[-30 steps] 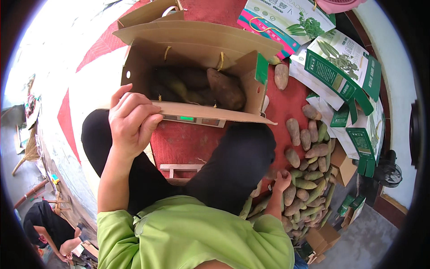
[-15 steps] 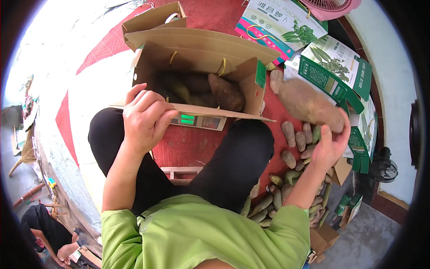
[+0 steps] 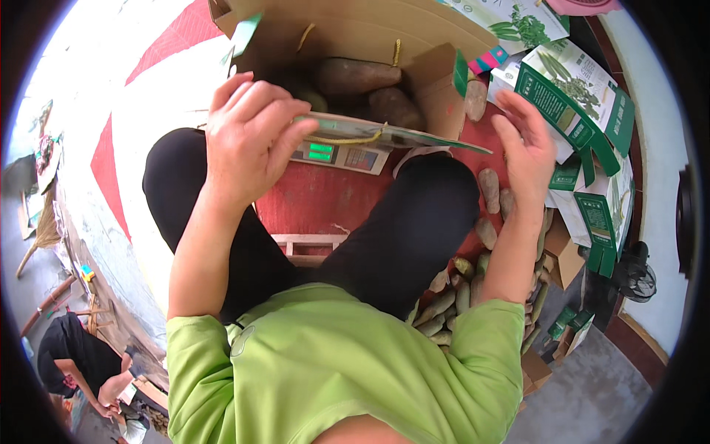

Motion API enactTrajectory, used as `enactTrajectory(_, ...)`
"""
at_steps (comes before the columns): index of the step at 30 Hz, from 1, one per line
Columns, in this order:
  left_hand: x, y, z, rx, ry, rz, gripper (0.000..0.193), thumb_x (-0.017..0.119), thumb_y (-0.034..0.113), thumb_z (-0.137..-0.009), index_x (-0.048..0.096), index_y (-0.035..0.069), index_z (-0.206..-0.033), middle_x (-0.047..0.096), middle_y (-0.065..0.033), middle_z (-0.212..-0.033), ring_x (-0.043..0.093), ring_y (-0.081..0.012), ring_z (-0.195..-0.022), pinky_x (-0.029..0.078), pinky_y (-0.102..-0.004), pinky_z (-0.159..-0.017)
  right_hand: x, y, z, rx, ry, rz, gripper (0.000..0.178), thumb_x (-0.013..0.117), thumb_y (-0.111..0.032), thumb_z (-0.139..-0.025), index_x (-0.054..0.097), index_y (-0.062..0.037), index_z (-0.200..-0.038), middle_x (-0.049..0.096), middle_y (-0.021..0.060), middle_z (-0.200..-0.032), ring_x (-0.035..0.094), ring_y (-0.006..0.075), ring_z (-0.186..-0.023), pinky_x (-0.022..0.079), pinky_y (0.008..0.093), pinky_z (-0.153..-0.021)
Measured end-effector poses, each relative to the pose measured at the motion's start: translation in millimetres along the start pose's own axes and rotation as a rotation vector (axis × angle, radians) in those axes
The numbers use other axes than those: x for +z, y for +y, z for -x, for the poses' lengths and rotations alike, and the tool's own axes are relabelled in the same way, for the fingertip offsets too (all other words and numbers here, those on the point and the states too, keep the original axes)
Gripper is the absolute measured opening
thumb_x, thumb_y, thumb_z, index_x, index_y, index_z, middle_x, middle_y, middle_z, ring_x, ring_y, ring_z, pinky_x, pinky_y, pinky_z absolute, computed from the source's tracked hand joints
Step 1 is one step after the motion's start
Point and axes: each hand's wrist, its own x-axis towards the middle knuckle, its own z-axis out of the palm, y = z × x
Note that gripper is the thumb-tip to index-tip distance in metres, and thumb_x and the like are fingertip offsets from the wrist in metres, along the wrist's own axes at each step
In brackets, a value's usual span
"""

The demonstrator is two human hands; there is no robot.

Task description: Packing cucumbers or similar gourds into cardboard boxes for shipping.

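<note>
An open cardboard box (image 3: pixel 436 81) stands in front of me with several soil-covered radishes (image 3: pixel 359 76) inside. My left hand (image 3: pixel 251 133) is closed on the box's front flap (image 3: pixel 429 139), which has a yellow cord handle. To the right of the box, my right hand (image 3: pixel 526 152) is raised with fingers apart and nothing in it. Under the box's front edge shows a digital scale (image 3: pixel 355 158) with a lit green display. Part of the box's inside is hidden behind my left hand and the flap.
More radishes (image 3: pixel 436 314) lie heaped on the red floor covering beside my right knee. Green and white printed cartons (image 3: pixel 566 96) lie at the far right, near a small black fan (image 3: pixel 634 272). Another person (image 3: pixel 78 359) sits at the lower left, close to a straw broom (image 3: pixel 46 233).
The large radish in my right hand is gone from it, and another radish shows inside the box. My left hand stays on the flap, which now tilts differently. The view has shifted.
</note>
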Motion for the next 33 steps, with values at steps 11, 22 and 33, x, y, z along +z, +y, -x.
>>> enactTrajectory(11, 4.2, -6.6, 1.8, 0.062, 0.108, -0.048, 0.013, 0.072, 0.022, -0.079, 0.07, 0.01, -0.082, 0.063, -0.0016, -0.079, 0.062, -0.0214, -0.076, 0.045, -0.04, -0.089, -31.3, 179.0, 177.9, 0.362, 0.069, -0.003, 0.021, 0.062, -0.003, -0.087, 0.064, 0.0035, -0.106, 0.068, 0.0058, -0.097, 0.061, 0.0115, -0.089, 0.051, 0.0275, -0.077)
enactTrajectory(22, 2.7, -5.0, 1.4, 0.078, 0.128, -0.05, 0.011, 0.073, 0.019, -0.078, 0.07, 0.009, -0.083, 0.064, -0.0022, -0.08, 0.063, -0.0216, -0.079, 0.046, -0.0399, -0.088, 37.2, 279.7, 326.3, 0.477, -0.251, 0.253, 0.02, 0.062, -0.013, -0.085, 0.067, -0.0013, -0.099, 0.069, 0.0064, -0.083, 0.065, 0.0123, -0.075, 0.052, 0.0301, -0.068)
enactTrajectory(33, -7.4, -12.4, 17.8, -0.051, 0.016, 0.002, 0.014, 0.056, 0.0, -0.089, 0.07, -0.003, -0.094, 0.067, -0.0117, -0.094, 0.062, -0.0241, -0.091, 0.046, -0.0348, -0.086, 74.0, 294.6, 376.1, 0.974, 0.103, -0.185, 0.028, 0.065, -0.024, -0.083, 0.067, -0.0022, -0.099, 0.07, 0.011, -0.085, 0.068, 0.0179, -0.07, 0.053, 0.0328, -0.065)
